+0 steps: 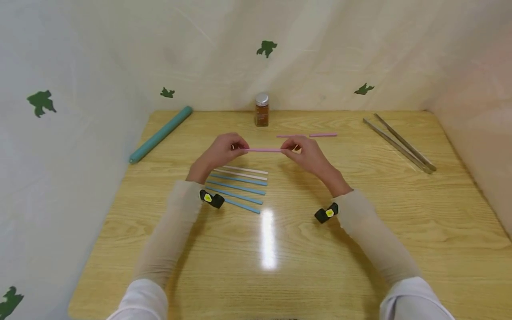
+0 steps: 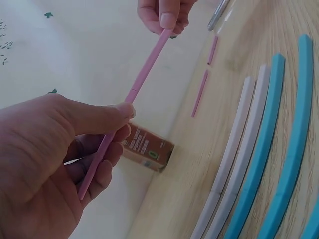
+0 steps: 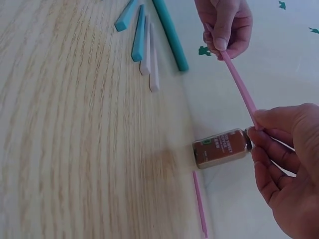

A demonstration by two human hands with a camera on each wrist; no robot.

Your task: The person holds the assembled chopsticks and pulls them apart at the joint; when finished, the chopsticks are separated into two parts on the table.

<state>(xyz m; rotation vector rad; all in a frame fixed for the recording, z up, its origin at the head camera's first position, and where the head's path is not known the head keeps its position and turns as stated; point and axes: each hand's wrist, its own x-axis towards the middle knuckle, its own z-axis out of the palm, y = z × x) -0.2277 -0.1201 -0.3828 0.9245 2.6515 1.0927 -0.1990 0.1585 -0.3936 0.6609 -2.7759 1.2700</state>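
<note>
A slim pink chopstick (image 1: 264,150) is held level above the table between both hands. My left hand (image 1: 226,150) grips one end of it with thumb and fingers. In the left wrist view the chopstick (image 2: 144,72) has a fine line across its middle, and its tail runs through the curled fingers. Thumb and forefinger of my right hand (image 1: 306,153) pinch the other end. Two thin pink pieces, a left one (image 1: 291,136) and a thicker right one (image 1: 323,134), lie end to end behind the right hand. Beside the left wrist lie white chopsticks (image 1: 248,170) and several blue chopsticks (image 1: 240,191).
A brown-filled jar (image 1: 262,113) with a silver lid stands at the table's back edge. Toward the back left lies a long teal rod (image 1: 160,134). Metal tongs (image 1: 400,144) lie at the right. Pale sheeting (image 1: 224,58) with green bird shapes surrounds the wooden table (image 1: 312,275).
</note>
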